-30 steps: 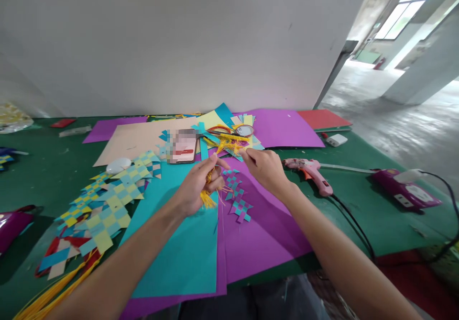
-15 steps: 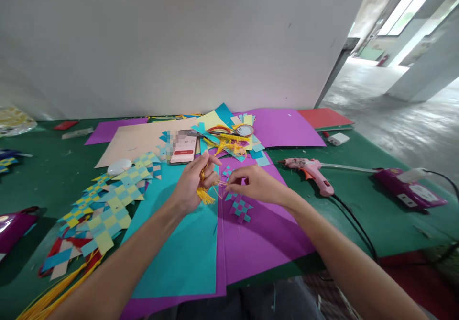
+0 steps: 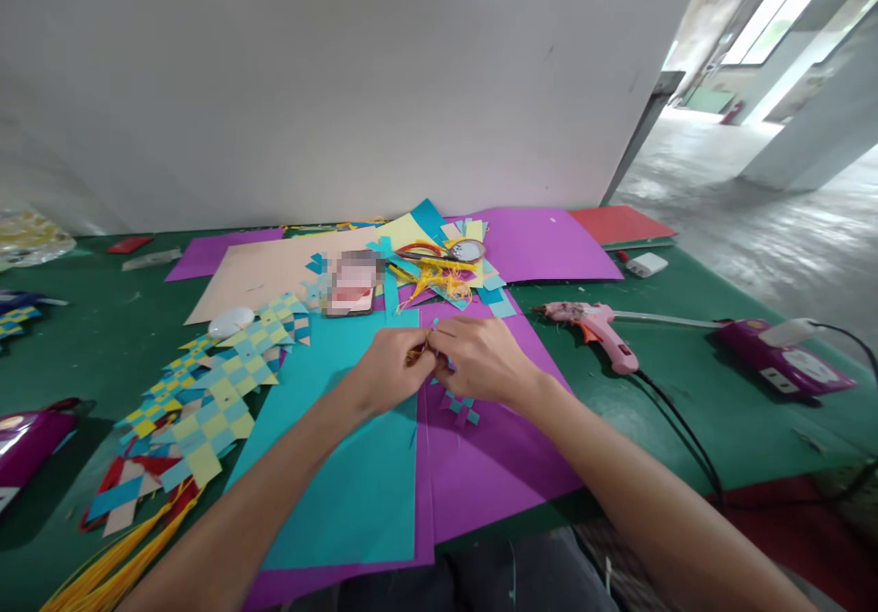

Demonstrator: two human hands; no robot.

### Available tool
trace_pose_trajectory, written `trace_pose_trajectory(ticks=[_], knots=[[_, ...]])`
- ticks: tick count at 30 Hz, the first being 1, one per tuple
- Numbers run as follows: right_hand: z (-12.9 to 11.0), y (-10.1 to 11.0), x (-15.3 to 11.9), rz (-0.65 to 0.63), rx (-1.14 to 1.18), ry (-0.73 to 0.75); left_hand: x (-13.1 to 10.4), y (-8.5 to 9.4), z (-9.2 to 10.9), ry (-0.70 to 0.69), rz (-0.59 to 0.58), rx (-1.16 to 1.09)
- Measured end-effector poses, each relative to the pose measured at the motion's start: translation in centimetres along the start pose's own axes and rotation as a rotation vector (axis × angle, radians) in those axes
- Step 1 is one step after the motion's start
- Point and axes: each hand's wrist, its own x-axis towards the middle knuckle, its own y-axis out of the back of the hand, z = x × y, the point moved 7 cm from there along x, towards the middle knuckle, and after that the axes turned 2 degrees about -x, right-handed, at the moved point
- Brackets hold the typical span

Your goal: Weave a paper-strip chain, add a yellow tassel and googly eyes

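The two hands met over the bench (image 3: 741, 447), with their fingertips touching. The left hand (image 3: 392, 370) had its grip closed around some yellow thread (image 3: 414, 355), and only a little bit of it peeked out between the hands. The right hand (image 3: 486, 358) had its fingers bent in at the same spot, but I could not tell if its grip was pinching the thread too. Below the hands, a small woven paper piece (image 3: 461, 405) lay on a big purple sheet (image 3: 508, 475), partly hidden by the right hand. A blue sheet (image 3: 343, 502) lay under the left hand. Behind the hands was a phone (image 3: 353, 297). A pink glue gun (image 3: 604, 330) lay to the right, and a pile of checkered paper (image 3: 223, 379) lay to the left.
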Motion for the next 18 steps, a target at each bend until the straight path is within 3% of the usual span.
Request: trace_pose_trajectory(ticks=[6, 9, 12, 15, 16, 18], knots=[[-0.9, 1.8, 0.3, 0.229, -0.081, -0.053, 0.2, 0.7, 0.9, -0.001, 0.118, -0.079], [-0.4, 2.5, 0.3, 0.272, -0.012, -0.059, -0.2, 1.0, 0.8, 0.030, 0.171, -0.171], [3.3, 4.0, -0.5, 0.335, 0.072, -0.212, -0.9, 1.6, 0.0, 0.077, 0.233, -0.361], [8.5, 5.8, -2.5, 0.466, 0.057, -0.572, -1.3, 2.1, -0.6, 0.085, 0.299, -0.622], [9.2, 5.8, -2.7, 0.466, 0.089, -0.614, -1.2, 1.8, -0.7, 0.091, 0.270, -0.677], [8.6, 5.2, -1.9, 0.378, 0.171, -0.542, -0.9, 1.1, -0.5, 0.099, 0.196, -0.732]])
